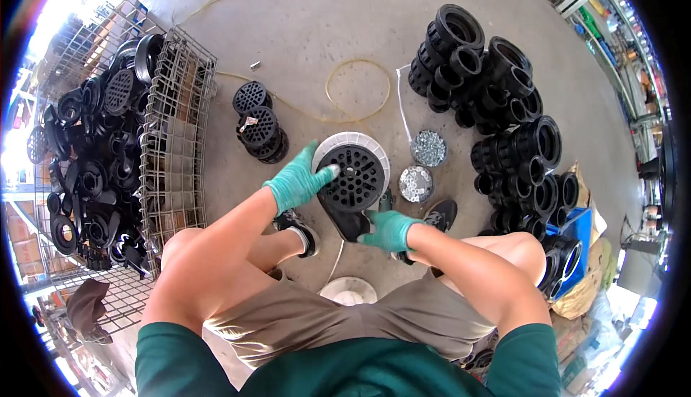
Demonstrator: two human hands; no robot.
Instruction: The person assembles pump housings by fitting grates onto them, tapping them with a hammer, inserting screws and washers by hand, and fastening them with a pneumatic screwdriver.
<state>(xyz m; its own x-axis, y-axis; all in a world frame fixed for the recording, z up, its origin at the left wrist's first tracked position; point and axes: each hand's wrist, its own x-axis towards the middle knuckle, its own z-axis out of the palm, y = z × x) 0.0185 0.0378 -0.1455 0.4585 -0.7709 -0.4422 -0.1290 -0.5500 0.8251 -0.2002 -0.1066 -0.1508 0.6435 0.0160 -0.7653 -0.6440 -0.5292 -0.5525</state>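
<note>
In front of me a black plastic drain fitting [344,218] with a round, slotted grate [351,177] on top rests over a white round ribbed base [347,138]. My left hand [301,179], in a green glove, grips the fitting's left side, its thumb pressing on the grate's edge. My right hand [392,230], gloved the same way, closes on the narrow end of the fitting nearest me. Its fingertips are partly hidden. A small dark green thing [386,200] shows just above the right hand; I cannot make out what it is.
Right of the base stand a tub of metal screws [429,148] and a tub of pale small parts [416,184]. Stacked grates [259,125] are at left, by a wire cage [176,131] of black parts. Black pipe fittings [515,149] pile up at right. A thin hose [358,61] curls across the floor.
</note>
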